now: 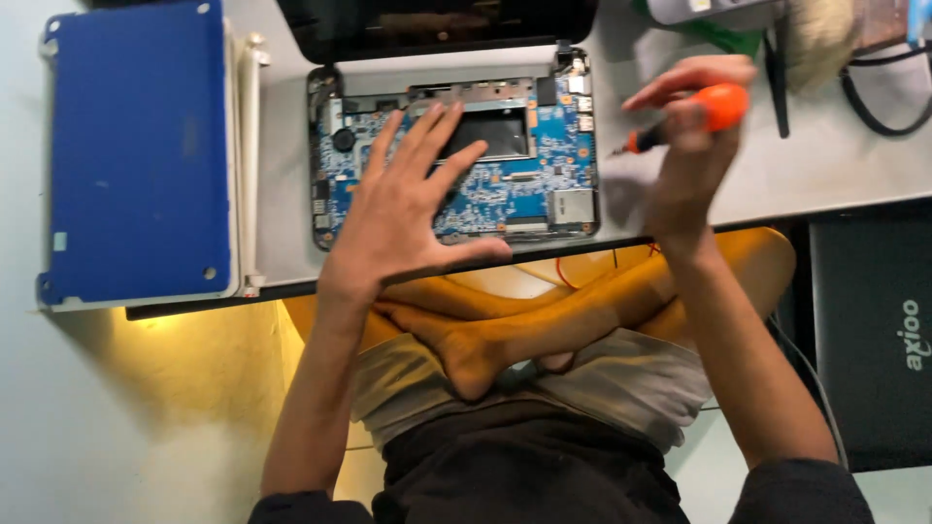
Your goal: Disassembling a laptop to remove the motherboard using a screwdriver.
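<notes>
Two hands worked over an opened small laptop (pixel 456 155) on the counter (pixel 825 165).
Its blue bottom cover (pixel 136 155) was already off and lay to the left; the blue circuit board (pixel 544 184) was bare but not yet lifted out; the left hand (pixel 403 213) lay spread flat on it, grip released; the right hand (pixel 694 146), just right of the laptop, clenched an orange-handled screwdriver (pixel 714 112).

Pale grey surface (pixel 282 146). Opened laptop (pixel 456 160) with bare blue board near the front edge, mid-way along. Blue cover (pixel 136 155) overhanging the left end. Black cable (pixel 879 97) and green item (pixel 728 37) at the far right corner.
</notes>
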